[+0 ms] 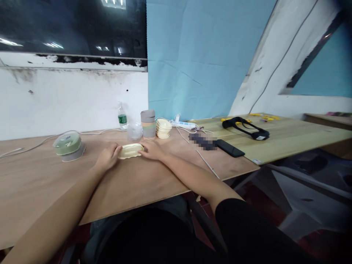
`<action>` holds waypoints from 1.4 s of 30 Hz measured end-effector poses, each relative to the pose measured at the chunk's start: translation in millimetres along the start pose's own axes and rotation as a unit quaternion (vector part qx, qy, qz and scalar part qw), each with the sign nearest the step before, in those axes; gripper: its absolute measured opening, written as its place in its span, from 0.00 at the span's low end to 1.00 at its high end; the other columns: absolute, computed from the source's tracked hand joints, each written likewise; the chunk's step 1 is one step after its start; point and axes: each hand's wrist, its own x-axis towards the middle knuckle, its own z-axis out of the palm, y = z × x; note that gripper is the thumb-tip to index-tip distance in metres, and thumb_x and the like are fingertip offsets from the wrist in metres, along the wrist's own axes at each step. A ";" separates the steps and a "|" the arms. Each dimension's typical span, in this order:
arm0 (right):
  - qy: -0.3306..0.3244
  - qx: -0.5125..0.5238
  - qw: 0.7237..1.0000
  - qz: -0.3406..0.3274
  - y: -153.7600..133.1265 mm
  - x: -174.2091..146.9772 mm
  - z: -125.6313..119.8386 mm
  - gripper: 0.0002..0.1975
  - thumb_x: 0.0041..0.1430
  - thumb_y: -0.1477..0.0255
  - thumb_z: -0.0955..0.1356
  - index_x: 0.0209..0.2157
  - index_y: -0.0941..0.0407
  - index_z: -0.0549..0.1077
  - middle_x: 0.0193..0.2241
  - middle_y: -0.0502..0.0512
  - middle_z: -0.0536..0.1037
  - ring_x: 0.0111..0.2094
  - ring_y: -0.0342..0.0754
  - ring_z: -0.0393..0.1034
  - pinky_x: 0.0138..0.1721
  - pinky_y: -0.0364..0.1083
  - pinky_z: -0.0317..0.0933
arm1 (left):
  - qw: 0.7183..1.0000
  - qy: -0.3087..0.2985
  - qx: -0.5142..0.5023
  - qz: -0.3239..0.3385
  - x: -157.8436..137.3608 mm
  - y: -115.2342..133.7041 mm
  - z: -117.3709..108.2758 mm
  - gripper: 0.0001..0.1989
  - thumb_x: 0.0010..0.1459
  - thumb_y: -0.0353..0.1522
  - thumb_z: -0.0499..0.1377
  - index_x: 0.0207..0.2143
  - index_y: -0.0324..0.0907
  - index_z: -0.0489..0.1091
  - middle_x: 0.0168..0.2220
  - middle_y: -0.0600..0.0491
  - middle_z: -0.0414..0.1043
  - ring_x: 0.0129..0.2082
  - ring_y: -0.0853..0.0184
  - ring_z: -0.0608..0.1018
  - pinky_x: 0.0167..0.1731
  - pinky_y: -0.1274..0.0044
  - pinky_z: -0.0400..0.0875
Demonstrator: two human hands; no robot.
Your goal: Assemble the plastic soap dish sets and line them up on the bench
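Both my hands grip a thin cream-coloured piece with a wavy edge (130, 150), held between them just over the brown table (121, 194). My left hand (108, 157) has its thumb and fingers closed on the piece's left end. At the right end, my right hand (150, 150) pinches it the same way. Whether the piece touches the table I cannot tell. Behind my right hand stand a stack of similar cream-coloured pieces (163, 129) and a grey, tan and green stack or roll (148, 124). Clear plastic cups (134, 131) are beside that.
A water bottle (121, 117) stands by the wall. To the left sits a round tub with green contents (67, 144). Rightward are a power strip (183, 124), a blurred-out dark object (202, 141), a black phone (230, 148), and a black headband-like device (244, 128). Cables cross the table.
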 end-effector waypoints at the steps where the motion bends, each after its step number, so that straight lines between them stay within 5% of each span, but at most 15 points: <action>1: 0.005 0.000 1.000 0.006 1.2 -1.3 0.2 0.20 0.61 0.64 0.64 0.53 0.56 0.67 0.44 0.58 0.76 0.45 0.51 0.69 0.46 0.48 0.61 | 1.000 0.015 -0.012 -0.007 0.6 -1.2 0.3 0.22 0.64 0.47 0.40 0.31 0.43 0.63 0.27 0.52 0.70 0.29 0.62 0.73 0.30 0.74 0.63; 7: 0.024 0.006 0.997 -0.077 -0.6 -3.9 -3.6 0.31 0.60 0.58 0.65 0.60 0.56 0.58 0.50 0.61 0.72 0.48 0.51 0.68 0.47 0.48 0.63 | 0.980 0.099 -0.156 -0.075 3.7 -3.9 -0.4 0.24 0.61 0.51 0.44 0.28 0.42 0.65 0.25 0.53 0.70 0.26 0.65 0.72 0.25 0.76 0.65; 11: 0.022 -0.032 0.986 -0.161 0.3 1.7 -5.4 0.19 0.61 0.58 0.64 0.48 0.57 0.70 0.42 0.60 0.75 0.43 0.50 0.69 0.43 0.48 0.64 | 0.947 0.089 -0.274 -0.142 4.8 -3.1 -3.7 0.25 0.58 0.53 0.47 0.29 0.41 0.66 0.20 0.55 0.66 0.18 0.67 0.69 0.17 0.77 0.63; 14: 0.052 -0.072 0.981 -0.170 5.0 5.2 -4.4 0.13 0.65 0.62 0.61 0.38 0.55 0.72 0.35 0.58 0.76 0.39 0.49 0.69 0.40 0.47 0.64 | 0.934 0.078 -0.324 -0.131 6.3 -3.9 -4.2 0.26 0.57 0.54 0.48 0.30 0.40 0.67 0.19 0.55 0.66 0.16 0.68 0.69 0.17 0.76 0.65; 19: 0.219 -0.051 0.973 -0.061 24.3 3.1 -17.3 0.13 0.65 0.61 0.61 0.36 0.54 0.70 0.34 0.58 0.73 0.37 0.49 0.67 0.38 0.47 0.63 | 0.962 0.104 -0.242 -0.064 6.8 -10.7 -10.1 0.27 0.59 0.51 0.46 0.45 0.38 0.67 0.34 0.48 0.74 0.28 0.64 0.77 0.34 0.69 0.73; 22: 0.363 -0.023 0.930 0.057 48.5 -4.9 -37.1 0.13 0.65 0.61 0.61 0.38 0.55 0.68 0.34 0.56 0.71 0.37 0.48 0.65 0.38 0.47 0.62 | 0.988 0.149 -0.036 0.006 6.2 -21.9 -22.0 0.24 0.56 0.48 0.53 0.45 0.40 0.69 0.41 0.46 0.74 0.43 0.57 0.75 0.46 0.66 0.67; 25: 0.443 -0.035 0.878 0.178 80.4 -20.2 -55.4 0.14 0.64 0.60 0.60 0.39 0.56 0.68 0.35 0.55 0.69 0.36 0.47 0.64 0.39 0.47 0.61 | 0.971 0.230 0.070 0.014 6.0 -38.0 -37.4 0.21 0.58 0.45 0.51 0.42 0.39 0.71 0.44 0.43 0.72 0.50 0.55 0.70 0.52 0.65 0.60; 28: 0.461 -0.066 0.845 0.261 110.8 -38.8 -63.5 0.15 0.63 0.60 0.61 0.37 0.57 0.68 0.33 0.54 0.69 0.35 0.47 0.63 0.40 0.47 0.59 | 0.943 0.304 0.129 -0.044 3.3 -52.6 -51.4 0.21 0.58 0.44 0.52 0.42 0.37 0.71 0.49 0.40 0.68 0.53 0.54 0.67 0.55 0.62 0.55; 32: 0.431 -0.088 0.837 0.327 135.2 -52.0 -58.7 0.14 0.61 0.61 0.63 0.36 0.57 0.70 0.31 0.54 0.70 0.34 0.48 0.63 0.41 0.47 0.58 | 0.904 0.370 0.154 -0.150 -6.4 -62.9 -61.1 0.24 0.56 0.46 0.55 0.48 0.38 0.68 0.58 0.40 0.57 0.58 0.49 0.58 0.56 0.56 0.49; 38: 0.391 -0.074 0.856 0.329 138.3 -32.9 -41.0 0.13 0.60 0.63 0.63 0.36 0.57 0.71 0.31 0.55 0.72 0.35 0.49 0.64 0.42 0.48 0.59 | 0.886 0.331 0.152 -0.288 -15.7 -70.9 -59.9 0.33 0.54 0.52 0.54 0.54 0.39 0.62 0.62 0.38 0.46 0.60 0.44 0.53 0.55 0.53 0.48; 42: 0.369 -0.061 0.873 0.313 131.4 -20.6 -32.8 0.12 0.59 0.63 0.64 0.35 0.57 0.73 0.33 0.57 0.72 0.36 0.49 0.65 0.43 0.48 0.60 | 0.885 0.309 0.140 -0.318 -15.8 -75.5 -58.3 0.35 0.53 0.53 0.55 0.54 0.37 0.60 0.63 0.36 0.46 0.60 0.44 0.53 0.55 0.53 0.49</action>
